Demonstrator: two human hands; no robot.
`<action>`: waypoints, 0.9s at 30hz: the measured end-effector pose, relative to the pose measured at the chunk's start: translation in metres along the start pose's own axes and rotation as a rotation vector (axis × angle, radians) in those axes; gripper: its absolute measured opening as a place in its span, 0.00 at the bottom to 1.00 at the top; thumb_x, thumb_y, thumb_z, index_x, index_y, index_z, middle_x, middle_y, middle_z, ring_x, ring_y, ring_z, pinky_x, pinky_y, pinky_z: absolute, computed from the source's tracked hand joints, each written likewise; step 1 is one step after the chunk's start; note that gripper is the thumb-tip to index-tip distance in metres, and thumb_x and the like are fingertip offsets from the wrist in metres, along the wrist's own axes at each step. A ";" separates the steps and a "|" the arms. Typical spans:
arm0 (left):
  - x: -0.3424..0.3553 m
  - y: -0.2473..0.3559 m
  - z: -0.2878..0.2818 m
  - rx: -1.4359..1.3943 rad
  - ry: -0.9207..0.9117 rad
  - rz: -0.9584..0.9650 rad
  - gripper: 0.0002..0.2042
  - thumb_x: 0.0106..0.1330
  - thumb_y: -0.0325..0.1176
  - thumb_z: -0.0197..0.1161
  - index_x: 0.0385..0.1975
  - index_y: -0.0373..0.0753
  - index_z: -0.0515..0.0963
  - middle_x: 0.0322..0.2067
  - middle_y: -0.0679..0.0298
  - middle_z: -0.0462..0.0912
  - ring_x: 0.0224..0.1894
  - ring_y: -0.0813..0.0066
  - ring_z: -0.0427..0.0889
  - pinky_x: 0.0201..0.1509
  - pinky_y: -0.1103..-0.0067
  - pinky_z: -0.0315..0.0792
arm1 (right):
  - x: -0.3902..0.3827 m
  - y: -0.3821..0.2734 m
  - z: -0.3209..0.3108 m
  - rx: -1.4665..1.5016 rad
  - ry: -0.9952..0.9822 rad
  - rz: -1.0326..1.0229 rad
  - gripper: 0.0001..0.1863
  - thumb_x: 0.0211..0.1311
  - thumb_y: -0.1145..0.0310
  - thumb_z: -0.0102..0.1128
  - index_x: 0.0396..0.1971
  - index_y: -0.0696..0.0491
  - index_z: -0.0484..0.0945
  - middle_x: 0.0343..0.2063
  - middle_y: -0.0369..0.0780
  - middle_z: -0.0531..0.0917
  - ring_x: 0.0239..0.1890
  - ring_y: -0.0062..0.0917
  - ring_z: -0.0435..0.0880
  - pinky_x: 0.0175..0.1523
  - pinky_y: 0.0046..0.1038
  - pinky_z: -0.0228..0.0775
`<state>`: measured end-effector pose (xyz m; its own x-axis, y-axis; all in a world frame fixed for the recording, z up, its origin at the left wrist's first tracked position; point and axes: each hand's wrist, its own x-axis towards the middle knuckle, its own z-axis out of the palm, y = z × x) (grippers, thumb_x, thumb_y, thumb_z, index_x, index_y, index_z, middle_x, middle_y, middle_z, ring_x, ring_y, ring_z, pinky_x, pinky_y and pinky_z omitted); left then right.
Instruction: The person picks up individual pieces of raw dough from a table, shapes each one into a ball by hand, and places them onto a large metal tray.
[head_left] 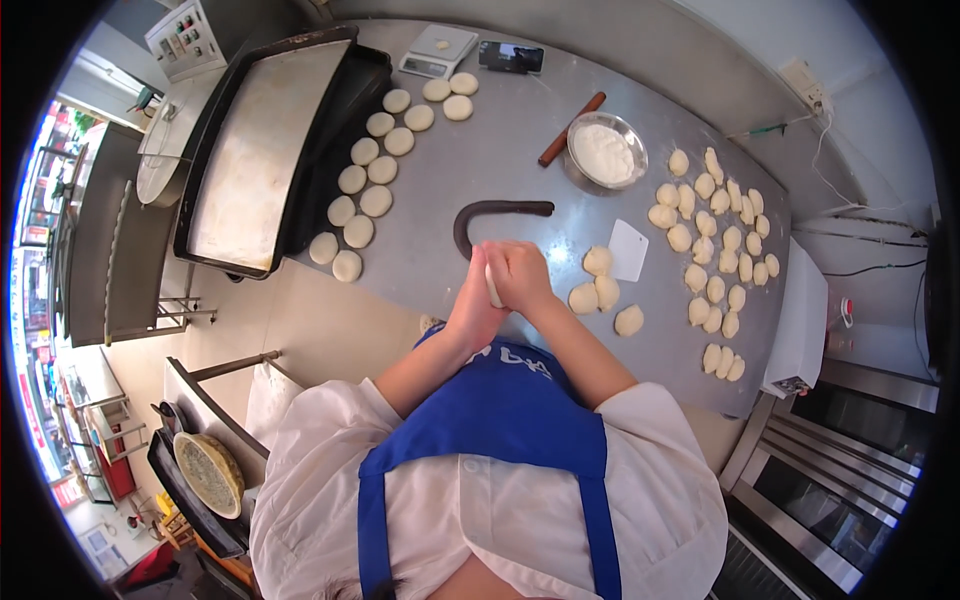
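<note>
Close in front of my apron, my left hand (473, 303) and my right hand (520, 277) are pressed together around a piece of white dough (493, 288). Only a narrow strip of that dough shows between the palms; the fingers cover the rest. Just beyond the hands lies a dark brown rope of paste (510, 207), bent like a hook on the metal table (660, 370). To the right of my right hand sit a few loose dough pieces (597, 262) beside a white flat scraper (628, 250). Many more dough pieces (715, 287) are spread along the table's right side.
Rounded dough discs (376, 201) stand in rows at the left, next to stacked dark baking trays (265, 150). A metal bowl of flour (607, 150) and a brown rolling pin (572, 128) lie farther back. A scale (438, 50) and a phone (511, 57) rest at the far edge.
</note>
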<state>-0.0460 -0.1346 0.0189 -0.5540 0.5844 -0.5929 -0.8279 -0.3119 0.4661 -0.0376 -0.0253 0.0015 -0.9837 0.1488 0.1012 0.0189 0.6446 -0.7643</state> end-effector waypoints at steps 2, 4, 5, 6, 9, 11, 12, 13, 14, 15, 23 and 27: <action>-0.004 -0.006 -0.007 -0.011 0.009 -0.026 0.31 0.69 0.60 0.36 0.59 0.40 0.62 0.58 0.62 0.66 0.60 0.67 0.66 0.62 0.61 0.59 | -0.013 0.006 0.015 0.053 0.155 -0.004 0.23 0.65 0.60 0.41 0.17 0.57 0.78 0.15 0.48 0.76 0.22 0.44 0.77 0.30 0.40 0.68; 0.009 -0.006 -0.035 0.322 -0.035 -0.167 0.29 0.69 0.54 0.45 0.62 0.40 0.60 0.58 0.62 0.65 0.60 0.71 0.66 0.60 0.64 0.62 | -0.017 0.023 0.030 0.246 0.006 0.252 0.24 0.66 0.57 0.39 0.20 0.57 0.79 0.19 0.47 0.79 0.24 0.41 0.78 0.32 0.36 0.69; 0.006 -0.003 -0.042 0.491 -0.060 -0.141 0.27 0.67 0.49 0.54 0.60 0.39 0.64 0.54 0.63 0.70 0.55 0.74 0.70 0.57 0.69 0.66 | -0.018 0.035 0.037 0.254 0.001 0.264 0.24 0.66 0.57 0.39 0.20 0.57 0.79 0.19 0.47 0.79 0.24 0.41 0.78 0.32 0.36 0.69; 0.010 -0.002 -0.056 0.489 -0.053 -0.149 0.27 0.67 0.49 0.54 0.60 0.39 0.64 0.54 0.63 0.70 0.55 0.74 0.70 0.57 0.69 0.66 | -0.017 0.050 0.041 0.651 -0.038 0.467 0.25 0.66 0.54 0.39 0.22 0.57 0.79 0.22 0.47 0.80 0.26 0.41 0.79 0.34 0.35 0.70; 0.031 -0.010 -0.097 0.688 0.038 -0.050 0.21 0.63 0.46 0.59 0.50 0.39 0.76 0.38 0.61 0.81 0.42 0.70 0.79 0.48 0.75 0.71 | -0.018 0.106 0.039 0.344 0.145 0.427 0.20 0.60 0.52 0.51 0.31 0.55 0.81 0.30 0.43 0.80 0.33 0.38 0.79 0.41 0.34 0.70; 0.037 -0.010 -0.107 0.976 0.019 0.104 0.25 0.61 0.45 0.60 0.55 0.40 0.71 0.37 0.57 0.81 0.41 0.66 0.80 0.46 0.72 0.72 | -0.023 0.110 0.033 -0.006 0.177 0.339 0.17 0.58 0.54 0.56 0.33 0.54 0.80 0.30 0.42 0.80 0.34 0.36 0.79 0.42 0.34 0.70; 0.040 -0.009 -0.109 1.262 -0.014 0.272 0.29 0.59 0.44 0.61 0.60 0.41 0.66 0.37 0.54 0.81 0.40 0.62 0.81 0.45 0.70 0.73 | -0.029 0.108 0.033 -0.184 0.077 0.181 0.15 0.54 0.57 0.60 0.34 0.53 0.80 0.30 0.41 0.79 0.35 0.35 0.78 0.43 0.33 0.69; 0.043 -0.012 -0.108 1.259 -0.014 0.265 0.29 0.59 0.44 0.61 0.60 0.41 0.66 0.37 0.54 0.81 0.40 0.62 0.81 0.45 0.70 0.73 | -0.032 0.107 0.033 -0.358 -0.025 0.020 0.15 0.50 0.60 0.63 0.35 0.52 0.80 0.31 0.40 0.79 0.37 0.34 0.78 0.43 0.33 0.69; 0.041 -0.008 -0.090 1.541 -0.040 0.204 0.35 0.57 0.44 0.62 0.64 0.43 0.57 0.36 0.51 0.81 0.39 0.58 0.81 0.44 0.67 0.73 | -0.035 0.110 0.035 -0.357 -0.027 0.026 0.15 0.50 0.60 0.63 0.35 0.52 0.80 0.31 0.40 0.79 0.37 0.34 0.78 0.43 0.33 0.69; 0.042 -0.008 -0.078 1.820 -0.063 0.139 0.41 0.56 0.43 0.62 0.68 0.45 0.49 0.35 0.48 0.81 0.37 0.54 0.82 0.42 0.65 0.74 | -0.036 0.113 0.040 -0.359 0.009 -0.002 0.15 0.48 0.60 0.65 0.35 0.52 0.79 0.31 0.39 0.79 0.37 0.33 0.77 0.43 0.33 0.69; 0.070 -0.039 -0.063 2.090 -0.112 0.002 0.44 0.56 0.41 0.59 0.69 0.50 0.38 0.32 0.49 0.82 0.35 0.53 0.82 0.40 0.65 0.75 | -0.030 0.129 0.051 -0.435 0.019 -0.097 0.11 0.42 0.63 0.66 0.25 0.53 0.80 0.25 0.39 0.78 0.32 0.33 0.78 0.38 0.34 0.70; 0.069 -0.040 -0.057 2.273 -0.107 -0.092 0.44 0.56 0.40 0.58 0.69 0.47 0.38 0.34 0.52 0.82 0.35 0.57 0.83 0.40 0.66 0.75 | -0.021 0.109 0.026 -0.438 -0.223 0.010 0.09 0.45 0.64 0.61 0.21 0.55 0.78 0.19 0.38 0.76 0.24 0.32 0.77 0.30 0.33 0.70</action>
<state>-0.0559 -0.1243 -0.0781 -0.4639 0.5910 -0.6599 0.6267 0.7454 0.2270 -0.0194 0.0218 -0.1005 -0.9965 0.0235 -0.0802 0.0551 0.9058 -0.4201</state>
